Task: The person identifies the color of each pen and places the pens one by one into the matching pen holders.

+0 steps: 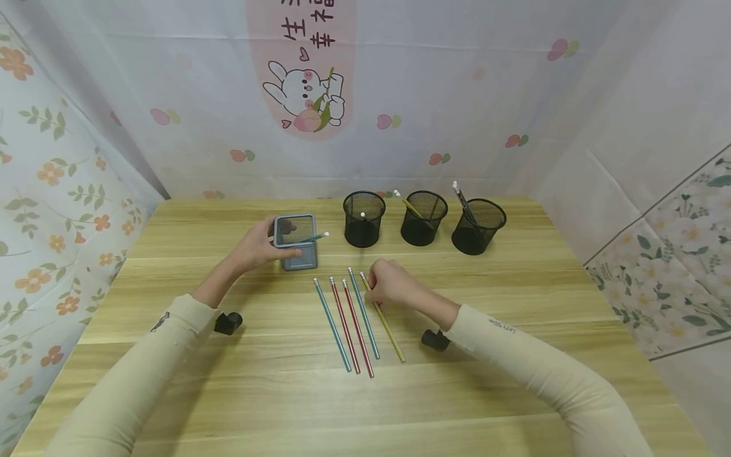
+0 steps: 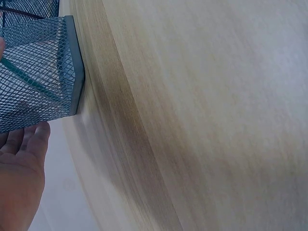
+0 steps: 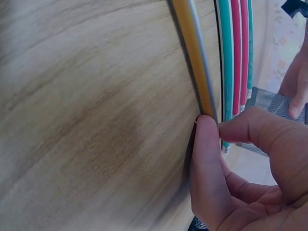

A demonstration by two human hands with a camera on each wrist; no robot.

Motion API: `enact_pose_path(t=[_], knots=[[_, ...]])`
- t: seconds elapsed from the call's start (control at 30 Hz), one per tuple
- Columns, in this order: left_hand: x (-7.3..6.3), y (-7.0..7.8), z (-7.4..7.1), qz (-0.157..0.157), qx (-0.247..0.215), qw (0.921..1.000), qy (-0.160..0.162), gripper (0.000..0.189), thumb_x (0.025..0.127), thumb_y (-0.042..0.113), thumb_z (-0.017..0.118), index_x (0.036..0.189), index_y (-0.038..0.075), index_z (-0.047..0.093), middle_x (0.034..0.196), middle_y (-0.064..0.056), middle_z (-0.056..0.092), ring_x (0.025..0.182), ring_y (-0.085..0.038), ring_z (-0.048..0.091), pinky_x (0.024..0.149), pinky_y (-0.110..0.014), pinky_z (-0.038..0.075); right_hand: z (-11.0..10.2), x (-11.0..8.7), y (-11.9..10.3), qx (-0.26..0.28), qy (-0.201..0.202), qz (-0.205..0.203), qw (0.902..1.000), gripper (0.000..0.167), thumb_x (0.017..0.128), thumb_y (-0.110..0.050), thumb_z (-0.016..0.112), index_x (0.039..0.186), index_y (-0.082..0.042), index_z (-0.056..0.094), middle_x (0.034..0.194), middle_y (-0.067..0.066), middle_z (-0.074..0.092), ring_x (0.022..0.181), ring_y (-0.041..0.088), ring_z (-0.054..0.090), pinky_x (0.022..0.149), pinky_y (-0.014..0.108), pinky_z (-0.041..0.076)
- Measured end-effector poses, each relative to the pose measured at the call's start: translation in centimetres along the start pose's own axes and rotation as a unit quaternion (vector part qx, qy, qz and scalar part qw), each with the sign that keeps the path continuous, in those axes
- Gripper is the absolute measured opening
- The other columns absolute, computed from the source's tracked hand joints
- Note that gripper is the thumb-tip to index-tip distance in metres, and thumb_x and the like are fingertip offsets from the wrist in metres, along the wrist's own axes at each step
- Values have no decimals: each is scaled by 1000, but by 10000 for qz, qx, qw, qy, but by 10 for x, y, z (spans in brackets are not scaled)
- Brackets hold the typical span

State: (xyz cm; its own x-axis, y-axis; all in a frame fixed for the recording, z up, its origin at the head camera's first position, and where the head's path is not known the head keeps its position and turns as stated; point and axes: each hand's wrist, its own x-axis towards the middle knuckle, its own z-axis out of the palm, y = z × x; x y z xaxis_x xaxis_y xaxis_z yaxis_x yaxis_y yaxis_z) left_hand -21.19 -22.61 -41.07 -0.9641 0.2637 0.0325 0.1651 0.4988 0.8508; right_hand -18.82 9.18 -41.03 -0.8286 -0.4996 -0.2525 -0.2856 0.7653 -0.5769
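Note:
My left hand grips a grey square mesh pen holder, thumb across its front and the other fingers behind. A green pencil leans inside it, its eraser end past the right rim. In the left wrist view the mesh wall shows beside the fingers. Over the table, my right hand pinches a yellow pencil near its eraser end between thumb and forefinger; the right wrist view shows the pinch on the yellow shaft. Left of it lie two blue pencils and two red pencils, side by side.
Three round black mesh cups stand at the back: the left cup holds a white-tipped pencil, the middle cup a yellow pencil, the right cup dark pencils. Small black objects show near both wrists. A patterned curtain hangs behind.

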Motion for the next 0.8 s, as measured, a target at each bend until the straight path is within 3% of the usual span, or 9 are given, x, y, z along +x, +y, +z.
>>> enact_pose_path(t=[0.3,0.53,0.8], knots=[[1,-1,-1,-24,112,9999,34,78,81,19,90,139,-8,44,131,-25,57,127,-40,51,106,-53,42,-4,0,1,-4,-165,97,9998,24,83,0,72,66,-8,58,57,4,61,46,17,65,60,25,52],[0,1,0,15,31,10000,18,77,82,16,89,140,-8,44,133,-25,55,129,-41,50,106,-54,41,-6,-3,5,494,-357,177,9980,16,83,2,70,74,-5,59,59,7,61,48,18,65,50,27,54],[0,2,0,16,-80,10000,15,76,81,14,89,139,-7,45,134,-24,55,128,-40,51,105,-53,42,-12,-13,12,839,-442,23,9955,12,83,4,68,80,-3,59,61,6,61,48,17,62,49,27,53]])
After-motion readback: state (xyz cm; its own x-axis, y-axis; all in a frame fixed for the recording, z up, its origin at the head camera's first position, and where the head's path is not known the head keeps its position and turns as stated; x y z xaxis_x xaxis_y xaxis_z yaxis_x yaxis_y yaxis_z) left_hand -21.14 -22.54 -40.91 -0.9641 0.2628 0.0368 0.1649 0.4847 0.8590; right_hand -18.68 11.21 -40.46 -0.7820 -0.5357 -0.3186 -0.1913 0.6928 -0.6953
